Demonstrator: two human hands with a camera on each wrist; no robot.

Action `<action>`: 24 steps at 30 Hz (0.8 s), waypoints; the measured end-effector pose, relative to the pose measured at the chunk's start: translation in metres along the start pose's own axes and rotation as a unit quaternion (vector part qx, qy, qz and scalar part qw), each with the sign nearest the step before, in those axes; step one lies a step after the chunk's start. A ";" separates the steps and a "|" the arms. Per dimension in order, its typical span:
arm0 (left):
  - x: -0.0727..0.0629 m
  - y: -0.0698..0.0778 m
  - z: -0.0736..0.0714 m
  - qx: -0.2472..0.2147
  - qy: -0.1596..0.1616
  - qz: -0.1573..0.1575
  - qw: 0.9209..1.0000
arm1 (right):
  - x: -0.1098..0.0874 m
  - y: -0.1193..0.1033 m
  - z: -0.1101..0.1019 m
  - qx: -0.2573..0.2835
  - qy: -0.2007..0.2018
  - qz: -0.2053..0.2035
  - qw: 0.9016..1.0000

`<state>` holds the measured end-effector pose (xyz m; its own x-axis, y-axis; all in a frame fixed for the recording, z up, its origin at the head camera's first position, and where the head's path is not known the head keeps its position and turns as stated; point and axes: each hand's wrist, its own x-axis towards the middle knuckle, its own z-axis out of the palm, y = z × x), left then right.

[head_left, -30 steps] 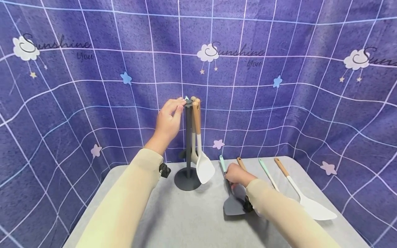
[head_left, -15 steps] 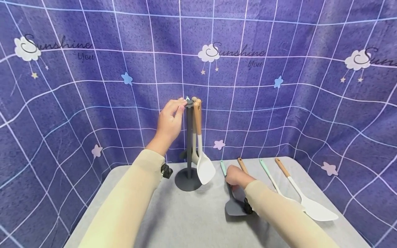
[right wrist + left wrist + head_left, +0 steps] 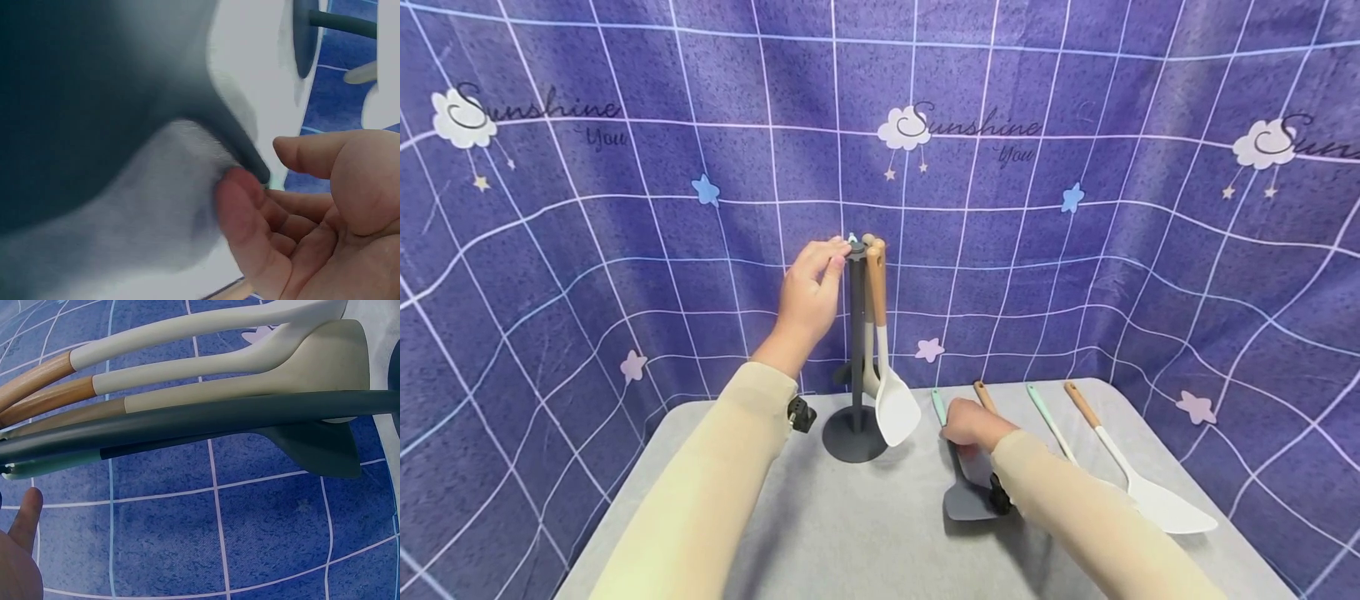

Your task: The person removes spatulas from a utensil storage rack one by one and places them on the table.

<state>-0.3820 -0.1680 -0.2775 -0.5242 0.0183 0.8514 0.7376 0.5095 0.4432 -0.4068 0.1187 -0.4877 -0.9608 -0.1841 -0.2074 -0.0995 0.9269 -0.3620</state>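
Dark grey is borne by the stand (image 3: 857, 358) at the left fingers (image 3: 829, 248) and by the spatula (image 3: 967, 503) at the right fingers (image 3: 236, 212), its handle (image 3: 939, 407) coloured mint. Beyond the fingers, the violet-blue curtain (image 3: 1000, 83) is crossed by pale gridlines (image 3: 833, 39) and printed with white clouds (image 3: 898, 129) and blue stars (image 3: 705, 190).

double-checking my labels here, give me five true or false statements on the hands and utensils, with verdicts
1. The left hand touches the top of the black stand. True.
2. The right hand is above the stand. False: it is low, at the dark grey spatula.
3. The rightmost utensil on the table has a mint handle. False: that white turner has a brown handle.
4. Nothing hangs from the stand. False: several utensils do, including a white spatula.
5. The stand has a round base. True.
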 end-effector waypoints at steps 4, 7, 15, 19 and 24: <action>0.000 0.002 0.000 -0.001 -0.002 -0.001 1.000 | -0.001 -0.004 -0.015 0.018 -0.017 -0.006 1.000; 0.001 0.001 0.000 -0.001 -0.002 0.000 1.000 | 0.001 -0.009 -0.028 0.041 -0.017 -0.023 0.999; 0.000 0.002 0.000 -0.002 -0.003 -0.007 1.000 | -0.012 -0.042 -0.081 0.100 0.043 -0.108 0.988; -0.001 0.003 0.000 -0.003 -0.006 -0.015 1.000 | -0.016 -0.063 -0.108 0.168 0.115 -0.169 0.964; 0.000 0.002 0.000 0.006 -0.011 -0.013 1.000 | -0.023 -0.096 -0.144 0.280 0.195 -0.210 0.916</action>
<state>-0.3802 -0.1673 -0.2768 -0.5522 0.0228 0.8334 0.7180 0.5211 0.4615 -0.4121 0.0806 -0.3176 -0.8990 -0.2538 0.3568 -0.4370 0.4676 -0.7684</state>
